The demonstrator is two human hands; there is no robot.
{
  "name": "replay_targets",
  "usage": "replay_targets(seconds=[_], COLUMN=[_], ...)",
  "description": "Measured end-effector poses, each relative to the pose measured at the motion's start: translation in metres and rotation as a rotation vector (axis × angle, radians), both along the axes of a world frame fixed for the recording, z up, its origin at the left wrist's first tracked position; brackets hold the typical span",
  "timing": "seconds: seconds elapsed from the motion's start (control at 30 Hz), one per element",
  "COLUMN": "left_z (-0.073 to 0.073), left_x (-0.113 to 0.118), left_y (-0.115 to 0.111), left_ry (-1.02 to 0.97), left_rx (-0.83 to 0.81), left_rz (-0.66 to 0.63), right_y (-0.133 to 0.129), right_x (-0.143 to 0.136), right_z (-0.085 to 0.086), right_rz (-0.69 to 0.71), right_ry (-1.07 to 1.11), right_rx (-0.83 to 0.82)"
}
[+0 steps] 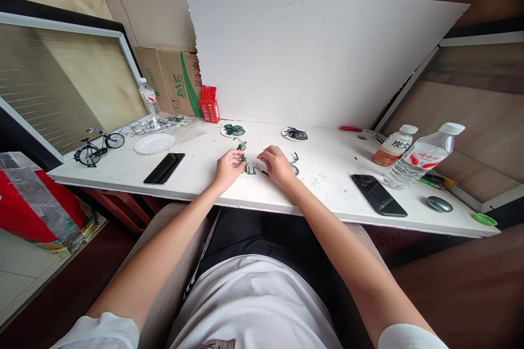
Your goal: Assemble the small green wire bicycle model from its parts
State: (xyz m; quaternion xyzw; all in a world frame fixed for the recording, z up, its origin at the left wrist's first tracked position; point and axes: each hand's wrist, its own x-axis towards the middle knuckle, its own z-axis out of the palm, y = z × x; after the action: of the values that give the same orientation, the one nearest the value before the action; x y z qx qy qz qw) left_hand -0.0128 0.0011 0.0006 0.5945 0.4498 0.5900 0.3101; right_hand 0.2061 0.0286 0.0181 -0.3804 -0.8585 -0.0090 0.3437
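1. Green model parts (248, 166) lie on the white table (327, 185), right between the two hands and near the front edge.
2. The left hand (228, 168) has its fingers curled in and pinches a small green piece (243, 158) at the fingertips.
3. The right hand (277, 165) rests on the table with its fingers bent down over the parts. I cannot tell if it grips anything.
4. More green bits (294, 164) lie just beside the right hand, partly hidden by it.
5. Two small round plates sit farther back. One plate (232, 130) has green parts on it, and the other plate (294, 133) has dark parts.
6. A black phone (164, 168) lies to the left of the hands, and an empty white plate (154, 143) sits just behind it.
7. A little model bicycle (97, 147) stands upright at the far left end of the table.
8. A red box (209, 103) stands at the back, next to a cardboard box (172, 82) and a small water bottle (148, 96).
9. A second black phone (379, 195) lies to the right of the hands.
10. A big water bottle (421, 156) and a brown drink bottle (393, 146) stand close together on the right.
11. A grey mouse (439, 204) and a green lid (485, 220) sit near the right end.
12. A big white board (319, 54) leans against the wall behind the table.
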Motion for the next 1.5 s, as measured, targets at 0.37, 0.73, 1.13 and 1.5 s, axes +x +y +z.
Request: replay_targets(seconds=[0.37,0.73,1.13,1.5], left_z=[-0.002,-0.001,0.002,0.001], left_x=[-0.001,0.0,0.001,0.0], left_y=[0.003,0.001,-0.001,0.0], left_ry=[0.014,0.036,0.058,0.06], left_rx=[0.021,0.004,0.008,0.015], left_rz=[0.021,0.025,0.022,0.027], right_y=[-0.011,-0.01,-0.012,-0.014], right_x=[-0.008,-0.009,-0.009,-0.01], right_z=[0.003,0.0,0.001,0.003], right_rz=[0.273,0.287,0.304,0.288], right_ry=[0.303,0.234,0.223,0.219], right_rx=[0.06,0.031,0.028,-0.01])
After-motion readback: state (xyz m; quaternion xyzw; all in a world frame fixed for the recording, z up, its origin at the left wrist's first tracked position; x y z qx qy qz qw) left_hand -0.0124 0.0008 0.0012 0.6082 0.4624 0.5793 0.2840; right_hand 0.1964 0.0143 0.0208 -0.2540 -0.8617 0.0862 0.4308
